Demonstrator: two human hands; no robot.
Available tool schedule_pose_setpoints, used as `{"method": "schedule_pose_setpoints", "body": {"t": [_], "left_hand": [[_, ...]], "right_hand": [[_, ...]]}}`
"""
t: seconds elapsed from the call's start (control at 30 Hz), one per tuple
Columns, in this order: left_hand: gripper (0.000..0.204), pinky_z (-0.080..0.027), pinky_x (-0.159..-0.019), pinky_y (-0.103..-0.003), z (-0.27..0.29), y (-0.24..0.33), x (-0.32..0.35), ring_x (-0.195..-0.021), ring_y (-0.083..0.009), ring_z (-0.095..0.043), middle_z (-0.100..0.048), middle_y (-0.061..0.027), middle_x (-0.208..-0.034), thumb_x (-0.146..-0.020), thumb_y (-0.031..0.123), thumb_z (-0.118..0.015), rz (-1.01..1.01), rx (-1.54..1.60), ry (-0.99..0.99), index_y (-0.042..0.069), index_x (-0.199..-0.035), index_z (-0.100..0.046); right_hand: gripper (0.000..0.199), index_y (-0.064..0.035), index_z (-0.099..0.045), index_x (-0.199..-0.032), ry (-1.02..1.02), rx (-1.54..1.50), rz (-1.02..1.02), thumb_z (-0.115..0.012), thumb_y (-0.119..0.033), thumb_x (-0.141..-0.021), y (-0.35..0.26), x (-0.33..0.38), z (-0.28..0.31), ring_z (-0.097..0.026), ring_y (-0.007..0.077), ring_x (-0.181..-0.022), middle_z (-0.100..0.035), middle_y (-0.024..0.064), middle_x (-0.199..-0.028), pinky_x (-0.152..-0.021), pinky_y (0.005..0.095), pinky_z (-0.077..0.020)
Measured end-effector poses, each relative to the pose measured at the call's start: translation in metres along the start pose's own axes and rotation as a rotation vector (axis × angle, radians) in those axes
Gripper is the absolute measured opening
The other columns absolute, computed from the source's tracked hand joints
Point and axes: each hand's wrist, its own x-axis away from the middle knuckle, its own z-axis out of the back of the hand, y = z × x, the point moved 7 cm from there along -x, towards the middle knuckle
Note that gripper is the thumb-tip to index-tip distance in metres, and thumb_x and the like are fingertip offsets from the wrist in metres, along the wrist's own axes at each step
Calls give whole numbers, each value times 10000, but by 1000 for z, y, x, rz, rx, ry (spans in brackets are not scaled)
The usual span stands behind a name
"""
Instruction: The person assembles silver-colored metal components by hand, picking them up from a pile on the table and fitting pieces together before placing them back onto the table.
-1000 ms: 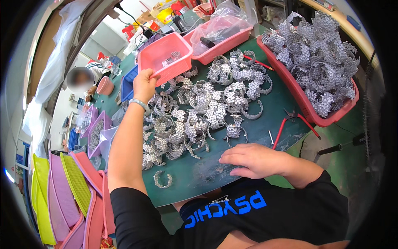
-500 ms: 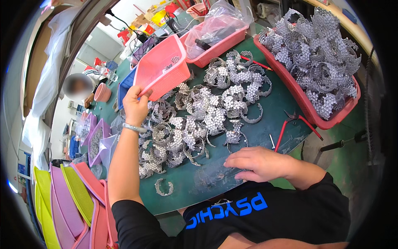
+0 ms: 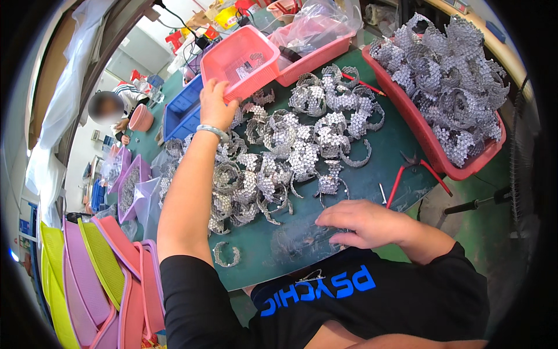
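My left hand (image 3: 217, 106) reaches out to the near corner of a pink plastic basket (image 3: 256, 84). Its fingers are apart at the basket's edge and no longer wrapped round it. A few small silvery pieces and a white label lie inside that basket. Beneath my left forearm and to its right spreads a heap of silvery mesh cuff bracelets (image 3: 285, 145). One single bracelet (image 3: 226, 254) lies apart from the heap, near the front edge. My right hand (image 3: 363, 224) rests by the table edge, fingers stretched out, holding nothing visible.
Pliers with red handles (image 3: 397, 185) and a small pale rod (image 3: 383, 193) lie to the right. A red basket (image 3: 410, 119) piled with mesh bracelets stands beyond them. Left are a blue tray (image 3: 181, 113), purple baskets (image 3: 125, 192) and stacked coloured baskets (image 3: 96, 267). Another person sits far left.
The pink basket has moved back and to the right, and now sits more level. My left hand has gone with it and loosened its hold. My right hand has barely moved.
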Motion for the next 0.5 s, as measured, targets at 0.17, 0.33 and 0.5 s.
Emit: {"method": "schedule_pose_setpoints", "body": {"t": [0.17,0.33,0.5], "left_hand": [[515,-324,-971,-395,13,-18,2,-1142,-365,-383,-394,-219,-1238,-661,115,-679,33,-47,39,44,-1138,-501],[628,-329,-962,-391,26,-24,18,-1146,-363,-382,-401,-203,-1238,-655,124,-702,44,-3,45,49,-1212,-421],[399,-377,-910,-357,60,-17,84,-1078,-310,-470,-508,-168,-1133,-722,196,-632,36,105,-111,23,-1070,-543]], "right_hand": [[330,-15,-523,-1040,-17,37,22,-619,-150,-754,-6,-5,-1,-551,332,-880,-567,152,-967,-740,387,-462],[323,-23,-543,-1028,45,157,26,-623,-154,-743,-10,-20,10,-561,325,-882,-581,144,-970,-747,379,-464],[264,-21,-582,-978,178,354,-39,-621,-110,-732,0,-31,31,-576,306,-843,-605,141,-907,-735,364,-465]]}}
